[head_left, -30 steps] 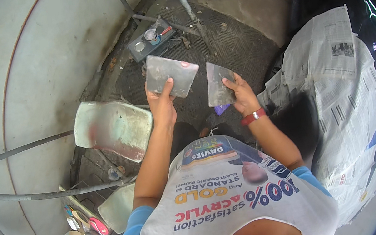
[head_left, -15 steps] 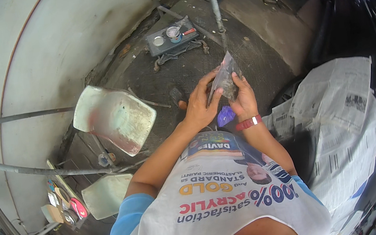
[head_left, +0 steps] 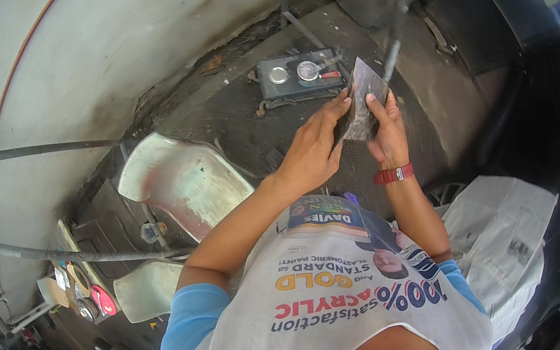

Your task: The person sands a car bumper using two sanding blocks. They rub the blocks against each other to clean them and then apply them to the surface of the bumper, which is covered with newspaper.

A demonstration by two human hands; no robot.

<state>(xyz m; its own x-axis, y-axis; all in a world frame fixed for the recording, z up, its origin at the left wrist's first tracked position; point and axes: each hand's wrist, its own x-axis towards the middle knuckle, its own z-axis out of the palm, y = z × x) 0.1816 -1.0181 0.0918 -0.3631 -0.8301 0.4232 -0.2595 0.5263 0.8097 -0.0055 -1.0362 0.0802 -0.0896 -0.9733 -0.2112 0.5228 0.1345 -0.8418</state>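
Between my hands is a thin, worn grey-brown sheet [head_left: 367, 94], folded or creased, with a pointed upper corner; it looks like sandpaper. My left hand [head_left: 315, 143] is closed on its left edge, the fingertips partly behind it. My right hand [head_left: 388, 132] grips the right side, thumb flat on the front face and fingers hidden behind. Just past the sheet, a low dark stand [head_left: 275, 90] bears a round lid [head_left: 278, 75] and an open tin [head_left: 308, 71]. A red-handled tool [head_left: 330, 75] lies beside the tin.
Worn pale panels [head_left: 184, 181] stand on my left, near metal pipes [head_left: 33, 150] along the wall. Another pipe [head_left: 401, 15] rises ahead. Newspaper sheets [head_left: 504, 244] cover something at my right, by a glossy black surface [head_left: 547, 137]. Tape rolls [head_left: 80, 278] lie far left.
My hands and the sheet have moved slightly right, and the sheet is turned more upright. The view has shifted, and my shirt now hides most of the purple piece below my hands.
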